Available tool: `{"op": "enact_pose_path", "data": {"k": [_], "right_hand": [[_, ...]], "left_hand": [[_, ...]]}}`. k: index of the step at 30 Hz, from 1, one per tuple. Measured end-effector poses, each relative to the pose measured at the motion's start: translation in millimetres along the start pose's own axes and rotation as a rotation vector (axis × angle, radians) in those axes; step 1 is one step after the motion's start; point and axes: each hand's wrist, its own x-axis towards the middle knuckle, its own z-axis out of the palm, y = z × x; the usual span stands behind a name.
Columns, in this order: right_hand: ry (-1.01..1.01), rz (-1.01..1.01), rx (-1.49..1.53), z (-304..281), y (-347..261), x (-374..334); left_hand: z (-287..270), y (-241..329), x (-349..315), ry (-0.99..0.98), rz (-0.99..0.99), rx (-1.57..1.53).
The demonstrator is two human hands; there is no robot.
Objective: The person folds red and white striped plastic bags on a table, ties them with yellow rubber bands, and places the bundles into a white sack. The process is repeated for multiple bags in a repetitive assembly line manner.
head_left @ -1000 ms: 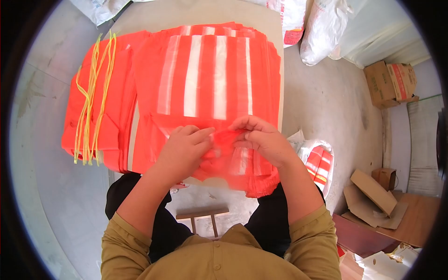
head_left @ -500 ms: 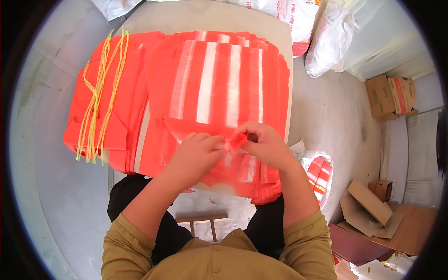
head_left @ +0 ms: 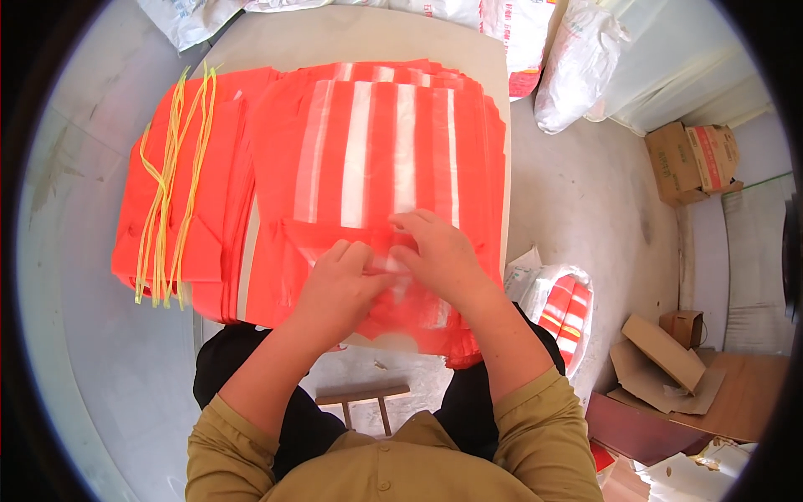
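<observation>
A thick stack of red plastic bags (head_left: 381, 151) with pale stripes lies before me. The near edge of its top bag is folded and crumpled. My left hand (head_left: 339, 280) is closed, its fingertips pinching the thin red film at that fold. Close beside it on the right, my right hand (head_left: 439, 255) hovers over the film, thumb and forefinger apart with nothing visible between them. Red film below the hands is smeared by motion. To the left lies a second pile of folded red bags (head_left: 180, 243), with yellow strings (head_left: 171, 184) draped over it.
The bags rest on a beige tabletop (head_left: 368, 33). White sacks (head_left: 580, 67) stand beyond its far right corner. On the floor at the right, an opened sack (head_left: 577, 284) holds striped red bags. Cardboard boxes (head_left: 690, 163) are farther right. A wooden stool (head_left: 364, 395) shows between my knees.
My right hand has let go of the bunched red film and moved slightly left, its thumb and forefinger now apart. My left hand stays at the fold. The whole view has shifted a little.
</observation>
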Motion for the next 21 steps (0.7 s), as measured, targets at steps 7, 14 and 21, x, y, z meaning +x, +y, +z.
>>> {"op": "enact_pose_path", "data": {"k": [7, 14, 21], "right_hand": [[-0.008, 0.001, -0.057, 8.7, -0.3, 0.7], [0.024, 0.002, 0.014, 16.1, 2.3, 1.8], [0.089, 0.095, 0.314, 8.7, 12.8, 3.5]], "left_hand": [[0.4, -1.1, 6.8, 0.058, 0.118, 0.031], [8.7, -8.8, 6.7, 0.019, 0.040, 0.007], [6.9, -5.5, 18.9, -0.009, -0.217, -0.130]]}}
